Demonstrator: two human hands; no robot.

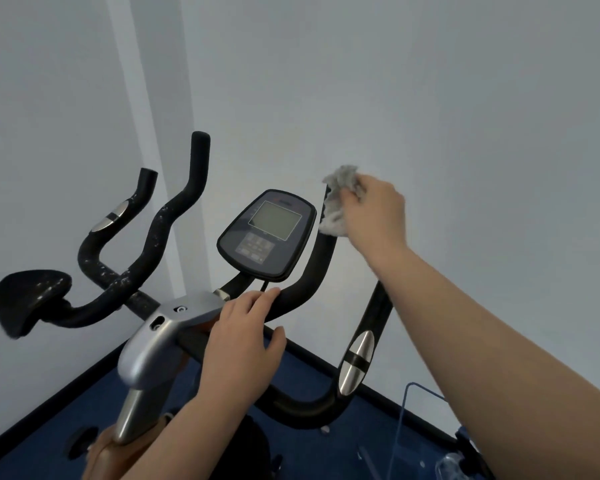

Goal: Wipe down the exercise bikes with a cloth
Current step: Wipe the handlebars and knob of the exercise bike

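An exercise bike's black handlebars (174, 209) spread across the view, with a dark console (267, 233) and its grey screen in the middle. My right hand (374, 213) presses a crumpled grey cloth (340, 199) around the top end of the inner right handlebar (317, 268). My left hand (246, 341) rests on the handlebar crossbar just right of the silver stem clamp (160, 337), fingers curled over it. The left bars look scuffed with white flecks.
A padded black armrest (28, 299) sticks out at the far left. White walls meet in a corner behind the bike. Blue floor (84, 410) lies below, with a clear plastic item (420, 427) at lower right.
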